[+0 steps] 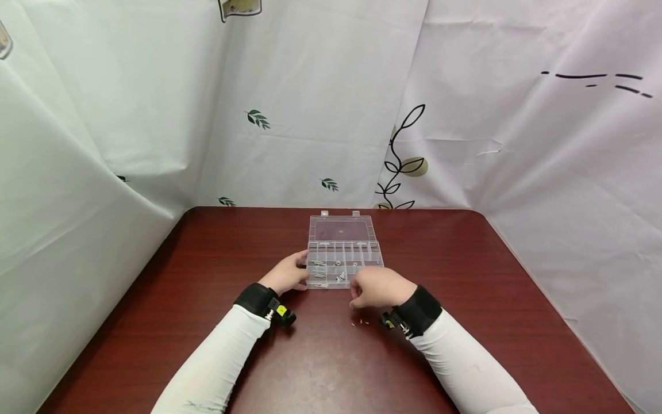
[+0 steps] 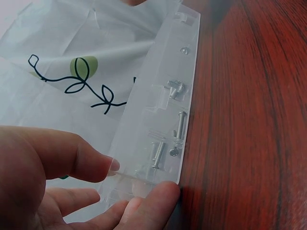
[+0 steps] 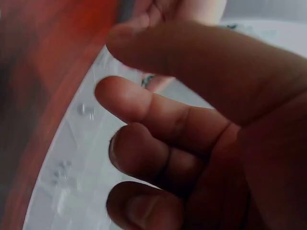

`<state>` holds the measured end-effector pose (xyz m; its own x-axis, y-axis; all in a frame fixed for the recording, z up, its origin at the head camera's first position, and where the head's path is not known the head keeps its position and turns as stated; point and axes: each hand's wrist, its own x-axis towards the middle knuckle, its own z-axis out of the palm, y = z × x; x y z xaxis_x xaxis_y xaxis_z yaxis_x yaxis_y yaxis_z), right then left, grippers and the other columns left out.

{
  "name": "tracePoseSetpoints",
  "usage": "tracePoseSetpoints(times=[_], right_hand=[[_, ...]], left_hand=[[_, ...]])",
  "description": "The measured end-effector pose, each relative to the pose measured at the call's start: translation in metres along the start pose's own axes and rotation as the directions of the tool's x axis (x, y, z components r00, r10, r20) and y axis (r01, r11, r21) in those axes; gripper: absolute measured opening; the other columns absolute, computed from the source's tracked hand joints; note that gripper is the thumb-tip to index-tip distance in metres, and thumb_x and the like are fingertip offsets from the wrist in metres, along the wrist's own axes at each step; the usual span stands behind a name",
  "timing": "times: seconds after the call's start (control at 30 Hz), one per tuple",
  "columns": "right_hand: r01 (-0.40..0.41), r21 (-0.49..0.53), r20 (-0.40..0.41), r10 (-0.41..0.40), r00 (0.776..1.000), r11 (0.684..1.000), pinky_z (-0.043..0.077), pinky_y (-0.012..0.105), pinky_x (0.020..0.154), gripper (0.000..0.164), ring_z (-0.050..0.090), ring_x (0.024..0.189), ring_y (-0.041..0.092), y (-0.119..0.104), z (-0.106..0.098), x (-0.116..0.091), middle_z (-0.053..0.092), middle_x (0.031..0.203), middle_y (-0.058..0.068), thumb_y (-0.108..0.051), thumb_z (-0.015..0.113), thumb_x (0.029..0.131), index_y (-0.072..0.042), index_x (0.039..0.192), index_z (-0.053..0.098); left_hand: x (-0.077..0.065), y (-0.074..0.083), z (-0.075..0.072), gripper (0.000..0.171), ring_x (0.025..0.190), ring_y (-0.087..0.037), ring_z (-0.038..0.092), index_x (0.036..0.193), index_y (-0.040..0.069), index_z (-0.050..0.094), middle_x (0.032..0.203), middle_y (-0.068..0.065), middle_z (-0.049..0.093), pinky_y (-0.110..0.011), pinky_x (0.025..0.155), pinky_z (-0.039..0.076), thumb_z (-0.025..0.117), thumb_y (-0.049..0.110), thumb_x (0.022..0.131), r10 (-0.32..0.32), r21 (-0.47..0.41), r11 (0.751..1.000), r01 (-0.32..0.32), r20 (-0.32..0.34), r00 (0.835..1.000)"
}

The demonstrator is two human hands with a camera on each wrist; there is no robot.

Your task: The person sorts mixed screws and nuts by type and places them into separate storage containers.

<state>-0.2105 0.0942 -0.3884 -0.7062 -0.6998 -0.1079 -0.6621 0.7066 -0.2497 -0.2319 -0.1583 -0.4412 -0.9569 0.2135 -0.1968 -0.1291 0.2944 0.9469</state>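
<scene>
A clear plastic compartment box (image 1: 342, 229) lies on the table with its lid laid back. My left hand (image 1: 286, 275) grips the box's left end, thumb on the top edge and fingers along the side in the left wrist view. Metal screws (image 2: 181, 125) and other small hardware sit in several compartments. My right hand (image 1: 381, 286) is over the front right corner of the box. Its fingers (image 3: 139, 148) are loosely bent, with the thumb apart from the index fingertip and nothing visible between them.
A few tiny pale pieces (image 1: 361, 322) lie on the dark red table (image 1: 233, 241), in front of the box near the right wrist. White cloth (image 1: 320, 86) with leaf prints hangs around the table's back and sides. Both wrists wear black camera straps.
</scene>
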Motion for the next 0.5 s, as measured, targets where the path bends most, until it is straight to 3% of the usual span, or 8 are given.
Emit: tracePoseSetpoints(times=[0.23, 0.5], right_hand=[[0.021, -0.006, 0.07, -0.02, 0.997, 1.0, 0.042, 0.026, 0.05, 0.023, 0.05, 0.053, 0.003, -0.014, 0.012, -0.005, 0.051, 0.052, -0.018, -0.03, 0.079, 0.071, -0.028, 0.057, 0.061], [0.027, -0.028, 0.118, -0.024, 0.993, 0.999, 0.032, 0.023, 0.042, 0.031, 0.042, 0.046, 0.004, -0.018, 0.022, -0.003, 0.04, 0.046, -0.019, -0.025, 0.079, 0.068, -0.025, 0.049, 0.055]], left_hand=[[-0.001, 0.003, 0.001, 0.077, 0.094, -0.027, 0.064, 0.157, 0.003, 0.023, 0.142, -0.027, 0.045, -0.043, 0.073, 0.059, 0.049, -0.007, 0.086, 0.001, 0.0, 1.0, -0.001, 0.002, 1.0], [-0.001, 0.001, 0.001, 0.077, 0.095, -0.027, 0.065, 0.157, 0.004, 0.025, 0.141, -0.024, 0.047, -0.041, 0.072, 0.059, 0.051, -0.007, 0.086, -0.002, 0.0, 1.0, 0.002, -0.002, 1.0]])
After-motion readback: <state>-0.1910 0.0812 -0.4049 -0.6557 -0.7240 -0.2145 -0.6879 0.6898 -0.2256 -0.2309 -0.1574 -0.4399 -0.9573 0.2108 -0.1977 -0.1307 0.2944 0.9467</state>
